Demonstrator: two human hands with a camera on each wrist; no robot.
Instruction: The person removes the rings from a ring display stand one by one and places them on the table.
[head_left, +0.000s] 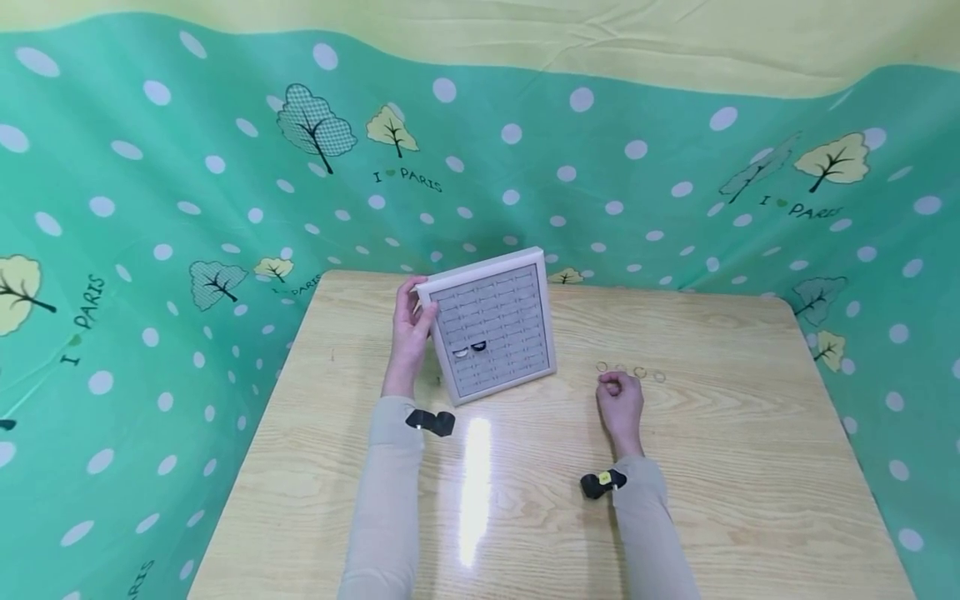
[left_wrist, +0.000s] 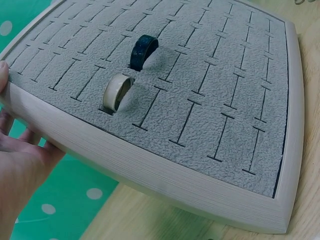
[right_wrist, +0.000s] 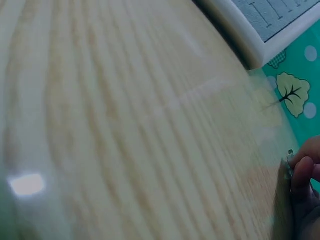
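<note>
My left hand (head_left: 409, 337) grips the left edge of a ring display tray (head_left: 486, 263), holding it tilted up above the table. The tray has a pale frame and a grey padded insert (left_wrist: 220, 85) with rows of slits. Two rings sit in slits near each other: a white ring (left_wrist: 116, 92) and a dark blue-black ring (left_wrist: 143, 51). Over the table to the right, my right hand (head_left: 622, 406) pinches a small shiny ring (right_wrist: 289, 164) between thumb and finger. Most of that ring is hidden by the fingertips.
Just beyond the right hand, several loose rings (head_left: 640, 372) lie in a row on the wooden table (head_left: 750, 467). A green dotted curtain (head_left: 510, 183) hangs along the back and both sides, and a bright reflection marks the tabletop in front of the tray.
</note>
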